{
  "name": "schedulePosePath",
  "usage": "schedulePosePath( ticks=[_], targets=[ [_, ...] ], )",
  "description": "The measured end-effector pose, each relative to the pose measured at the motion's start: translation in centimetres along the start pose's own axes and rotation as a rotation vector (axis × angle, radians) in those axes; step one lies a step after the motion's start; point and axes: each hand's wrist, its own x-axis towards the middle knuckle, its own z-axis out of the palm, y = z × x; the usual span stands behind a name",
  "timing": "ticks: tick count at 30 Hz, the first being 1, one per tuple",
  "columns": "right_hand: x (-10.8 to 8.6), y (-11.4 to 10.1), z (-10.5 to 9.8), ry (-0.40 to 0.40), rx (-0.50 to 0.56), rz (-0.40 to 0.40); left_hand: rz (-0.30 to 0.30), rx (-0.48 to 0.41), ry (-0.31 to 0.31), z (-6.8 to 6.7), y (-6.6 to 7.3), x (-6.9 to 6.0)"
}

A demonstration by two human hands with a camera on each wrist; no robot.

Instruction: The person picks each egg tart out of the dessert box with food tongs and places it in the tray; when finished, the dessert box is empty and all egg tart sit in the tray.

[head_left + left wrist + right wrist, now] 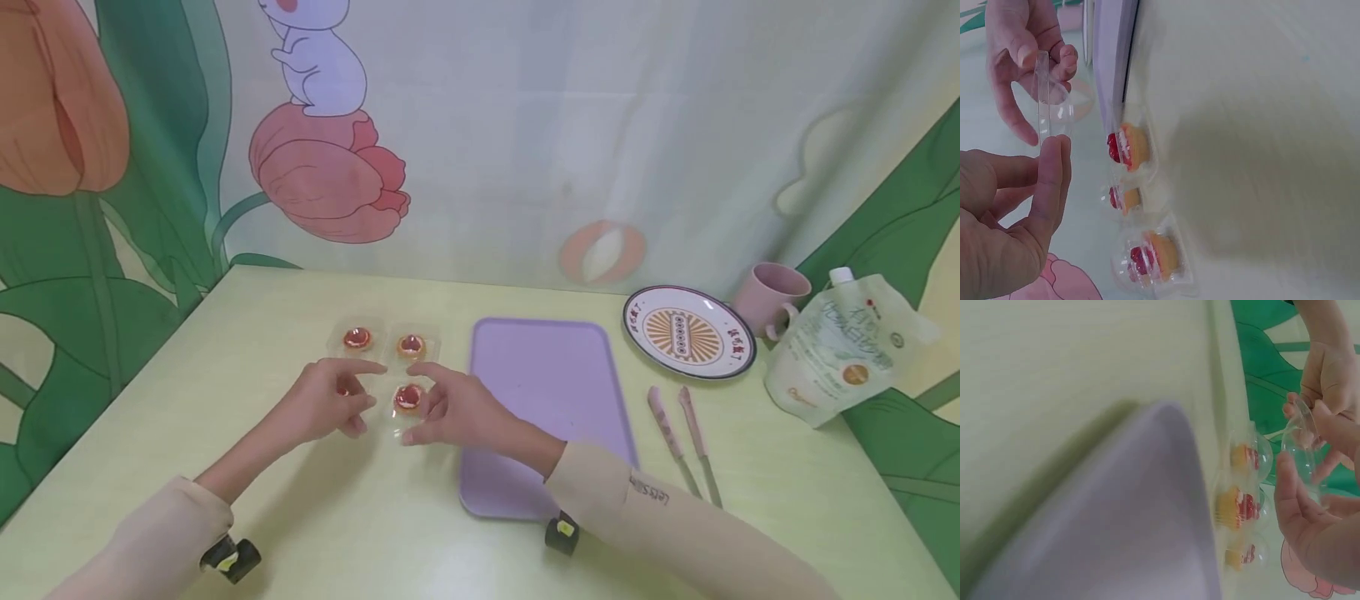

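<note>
Small tarts [357,337] with red tops sit in clear domed plastic packs on the table, and several show in the wrist views. Above the front ones, my two hands hold a clear plastic domed lid [1060,112] between them, with no tart visible inside it. My left hand [330,400] pinches one edge and partly covers a front tart. Opposite it, my right hand [461,408] holds the other edge with thumb and fingers, beside another tart [408,398]. The lid is hard to make out in the head view but clear in both wrist views.
A purple tray [540,383] lies right of the tarts, under my right forearm. Farther right are a patterned plate [688,332], two pink-handled utensils [663,421], a pink mug [767,296] and a white spouted pouch [840,350]. A printed curtain hangs behind the table.
</note>
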Motion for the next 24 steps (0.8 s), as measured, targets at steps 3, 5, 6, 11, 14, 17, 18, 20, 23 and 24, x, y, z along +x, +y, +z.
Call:
schedulePosePath(
  ticks=[3,5,6,11,14,17,18,20,23,24],
  targets=[
    [-0.7,0.3,0.5,-0.049,-0.055,-0.009,-0.046,0.021,-0.013,0.7,-0.2,-0.4],
    [-1.0,0.6,0.9,-0.076,-0.098,-0.012,-0.057,0.033,-0.017,1.3,-0.4,-0.6],
    [-1.2,0.7,1.1,-0.086,-0.124,-0.009,-0.059,0.040,-0.019,1.6,-0.6,-0.7],
    [-1.6,0.8,1.6,-0.111,-0.300,-0.006,-0.045,0.053,-0.025,2.5,-1.1,-0.9],
    [-1.4,0.8,1.8,-0.112,-0.418,-0.044,-0.049,0.054,-0.021,2.9,-1.4,-1.0],
    [-1.1,0.9,2.0,-0.125,-0.512,-0.081,-0.068,0.045,-0.017,3.1,-1.6,-1.0],
    [-1.0,1.0,2.1,-0.131,-0.537,-0.088,-0.071,0.038,-0.020,3.2,-1.7,-1.1],
    [-0.8,1.1,2.2,-0.140,-0.569,-0.084,-0.076,0.020,-0.026,3.4,-1.9,-1.1],
    [-0.7,1.2,2.3,-0.149,-0.599,-0.047,-0.074,-0.003,-0.036,3.5,-2.2,-1.1],
    [-0.6,1.2,2.3,-0.149,-0.604,-0.036,-0.076,-0.005,-0.037,3.5,-2.3,-1.1]
  ],
)
